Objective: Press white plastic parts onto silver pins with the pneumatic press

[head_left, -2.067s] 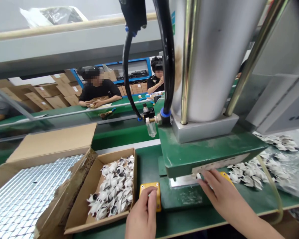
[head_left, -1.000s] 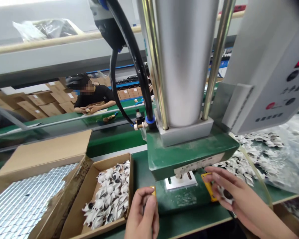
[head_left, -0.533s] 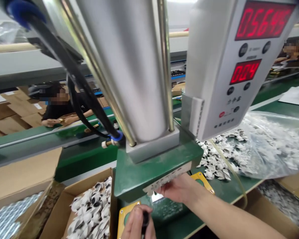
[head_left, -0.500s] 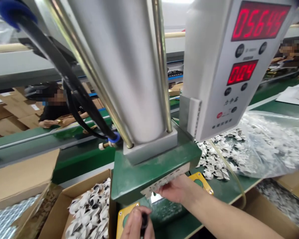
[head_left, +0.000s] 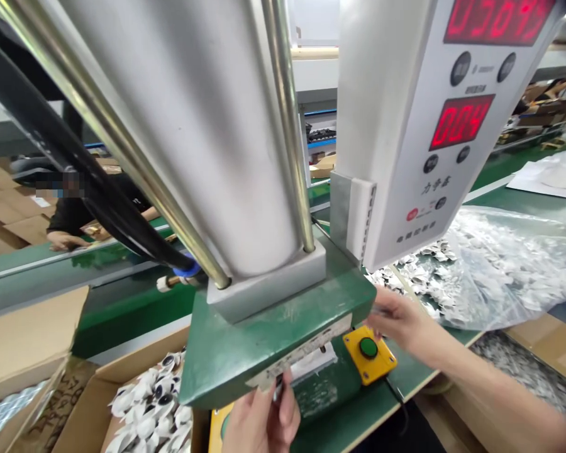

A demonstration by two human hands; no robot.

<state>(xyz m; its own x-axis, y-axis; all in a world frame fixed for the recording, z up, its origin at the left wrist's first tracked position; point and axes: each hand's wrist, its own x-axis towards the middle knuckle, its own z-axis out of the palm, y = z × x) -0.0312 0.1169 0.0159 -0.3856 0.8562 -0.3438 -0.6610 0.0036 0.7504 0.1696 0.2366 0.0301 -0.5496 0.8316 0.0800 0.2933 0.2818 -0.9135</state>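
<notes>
My left hand is closed at the front lower edge of the green press head. Its fingertips pinch a small black part, mostly hidden by the fingers. My right hand is at the right side of the press head, above a yellow box with a green button. Its fingers are bent together, and what they hold, if anything, is too blurred to make out. Just behind it lies a pile of small white shell-like parts. Under the head shows a white fixture.
A carton at lower left holds white parts, some with black pieces in them. A clear plastic bag of white parts lies at right. The control box with red digits hangs beside the cylinder. A co-worker sits across the belt.
My right hand has moved from under the press head to its right side, near the white parts. My left hand has risen to the head's front edge with the black part. The view has shifted.
</notes>
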